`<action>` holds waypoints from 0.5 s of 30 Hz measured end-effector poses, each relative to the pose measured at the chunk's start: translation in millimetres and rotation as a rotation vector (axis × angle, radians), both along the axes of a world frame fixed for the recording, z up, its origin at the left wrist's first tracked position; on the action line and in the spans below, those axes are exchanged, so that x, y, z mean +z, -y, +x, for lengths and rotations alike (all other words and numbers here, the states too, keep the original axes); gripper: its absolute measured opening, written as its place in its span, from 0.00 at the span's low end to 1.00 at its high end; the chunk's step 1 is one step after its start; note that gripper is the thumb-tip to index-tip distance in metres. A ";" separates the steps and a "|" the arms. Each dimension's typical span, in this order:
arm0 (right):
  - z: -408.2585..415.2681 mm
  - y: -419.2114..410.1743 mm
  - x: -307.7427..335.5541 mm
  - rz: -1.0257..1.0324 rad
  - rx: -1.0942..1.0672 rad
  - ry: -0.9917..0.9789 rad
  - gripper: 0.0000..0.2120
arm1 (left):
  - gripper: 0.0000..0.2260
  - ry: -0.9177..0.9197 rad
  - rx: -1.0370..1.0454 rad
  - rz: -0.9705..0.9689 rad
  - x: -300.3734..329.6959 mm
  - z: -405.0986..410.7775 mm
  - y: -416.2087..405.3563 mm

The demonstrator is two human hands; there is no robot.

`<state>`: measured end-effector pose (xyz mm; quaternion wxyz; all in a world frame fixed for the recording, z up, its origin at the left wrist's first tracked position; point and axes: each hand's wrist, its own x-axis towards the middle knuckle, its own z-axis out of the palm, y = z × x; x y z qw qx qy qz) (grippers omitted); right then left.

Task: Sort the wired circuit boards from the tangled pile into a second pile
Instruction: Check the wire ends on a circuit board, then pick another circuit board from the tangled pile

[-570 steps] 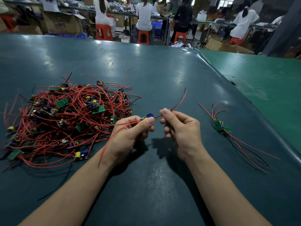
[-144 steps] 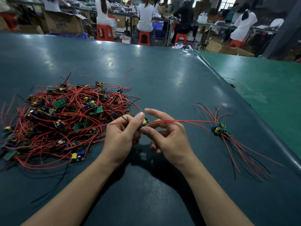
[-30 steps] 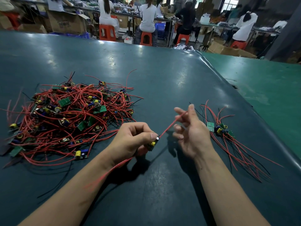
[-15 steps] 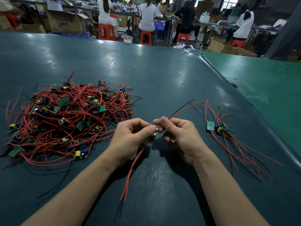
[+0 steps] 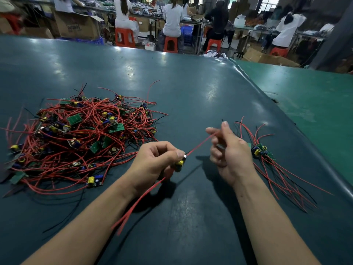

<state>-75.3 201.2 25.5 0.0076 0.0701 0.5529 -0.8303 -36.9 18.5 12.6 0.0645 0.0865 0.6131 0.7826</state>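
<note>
A big tangled pile [image 5: 76, 138] of small green circuit boards with red and black wires lies on the left of the dark green table [image 5: 191, 88]. A smaller second pile [image 5: 261, 152] lies on the right, its wires fanned toward me. My left hand [image 5: 154, 165] pinches one wired circuit board [image 5: 179, 164] with a yellow capacitor above the table's middle. Its red wires trail back under my left wrist. Another red wire [image 5: 200, 145] runs up from the board to my right hand [image 5: 227, 150], which holds it between raised fingers, just left of the second pile.
The table's right edge [image 5: 267, 104] drops to a lighter green surface [image 5: 315, 96]. Behind the far edge, several people sit on orange stools [image 5: 124, 37] at workbenches, with cardboard boxes [image 5: 76, 25] beside them.
My hands were close together at the board half a second ago. My right hand has since slid away to the upper right along the red wire, pulling it straight, while my left hand dropped slightly.
</note>
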 end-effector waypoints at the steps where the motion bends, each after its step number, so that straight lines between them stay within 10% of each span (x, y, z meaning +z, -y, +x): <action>1: 2.5 2.9 0.2 0.050 0.087 0.017 0.20 | 0.06 0.005 0.038 0.001 -0.3 -0.7 -0.3; 6: 17.1 18.5 -4.7 0.270 0.392 -0.039 0.18 | 0.06 -0.039 0.068 -0.068 0.5 0.8 -3.4; 15: 1.7 0.4 -0.7 0.029 0.021 -0.022 0.10 | 0.07 0.082 -0.240 -0.017 5.8 3.9 3.5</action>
